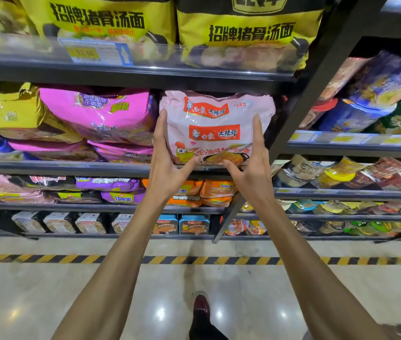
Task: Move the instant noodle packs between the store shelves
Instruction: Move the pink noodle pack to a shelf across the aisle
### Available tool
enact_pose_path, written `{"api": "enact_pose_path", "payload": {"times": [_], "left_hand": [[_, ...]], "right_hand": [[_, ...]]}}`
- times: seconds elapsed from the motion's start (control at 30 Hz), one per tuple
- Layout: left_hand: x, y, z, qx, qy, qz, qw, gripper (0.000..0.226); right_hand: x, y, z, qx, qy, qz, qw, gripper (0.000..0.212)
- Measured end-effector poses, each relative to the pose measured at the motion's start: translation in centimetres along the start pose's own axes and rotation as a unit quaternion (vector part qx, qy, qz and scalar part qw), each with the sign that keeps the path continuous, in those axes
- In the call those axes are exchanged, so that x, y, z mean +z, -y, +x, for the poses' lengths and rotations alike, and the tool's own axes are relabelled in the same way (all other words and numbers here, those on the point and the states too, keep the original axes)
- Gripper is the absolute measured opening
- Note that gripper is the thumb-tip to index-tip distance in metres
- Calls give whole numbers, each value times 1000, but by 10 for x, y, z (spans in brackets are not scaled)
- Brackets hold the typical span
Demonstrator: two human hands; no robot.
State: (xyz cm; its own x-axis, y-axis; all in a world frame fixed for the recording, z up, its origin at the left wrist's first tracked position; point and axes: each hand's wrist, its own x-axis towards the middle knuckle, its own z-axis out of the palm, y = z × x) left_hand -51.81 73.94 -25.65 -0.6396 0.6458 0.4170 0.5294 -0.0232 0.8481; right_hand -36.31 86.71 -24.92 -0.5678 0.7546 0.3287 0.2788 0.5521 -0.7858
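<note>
A pale pink instant noodle pack point(215, 114) with red labels and a cartoon chicken stands upright at the right end of the second shelf point(72, 166), under the shelf above. My left hand point(167, 165) lies against its left side with straight fingers pointing up and the thumb touching its bottom edge. Against the right side lies my right hand point(251, 168), one finger stretched up over the front and the thumb at the bottom edge. The pack's lower edge is at the shelf lip.
Magenta packs point(96, 114) and gold packs point(5, 111) lie left of the pink one. Big yellow packs point(246, 30) fill the shelf above. A black upright post point(300, 106) stands just right. Cup noodles point(356, 177) fill the right-hand shelves. Floor with striped tape point(47, 258) below.
</note>
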Motion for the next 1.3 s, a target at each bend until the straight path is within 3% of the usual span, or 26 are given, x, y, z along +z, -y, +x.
{"api": "enact_pose_path", "payload": {"times": [0.23,0.4,0.57,0.8,1.03,1.3], "left_hand": [[-17,-23,-39,-28,17,-24,999,110],[-38,-49,-77,-8,32,-18,999,102],[-80,-69,-119,12,15,-7,1000,93],[-165,-105,-203,-2,-49,10,999,92],[-264,-136,-278,-62,-146,22,987,94],[-372,-157,-345,-69,-268,90,957,92]], "right_hand": [[-12,9,-34,4,-3,-6,1000,102],[-21,29,-79,7,1,57,998,99],[-28,72,-120,-32,30,-73,996,96],[-21,152,-183,-51,98,-90,990,103],[23,242,-224,-148,169,-73,972,104],[95,335,-257,-247,239,-13,939,104]]}}
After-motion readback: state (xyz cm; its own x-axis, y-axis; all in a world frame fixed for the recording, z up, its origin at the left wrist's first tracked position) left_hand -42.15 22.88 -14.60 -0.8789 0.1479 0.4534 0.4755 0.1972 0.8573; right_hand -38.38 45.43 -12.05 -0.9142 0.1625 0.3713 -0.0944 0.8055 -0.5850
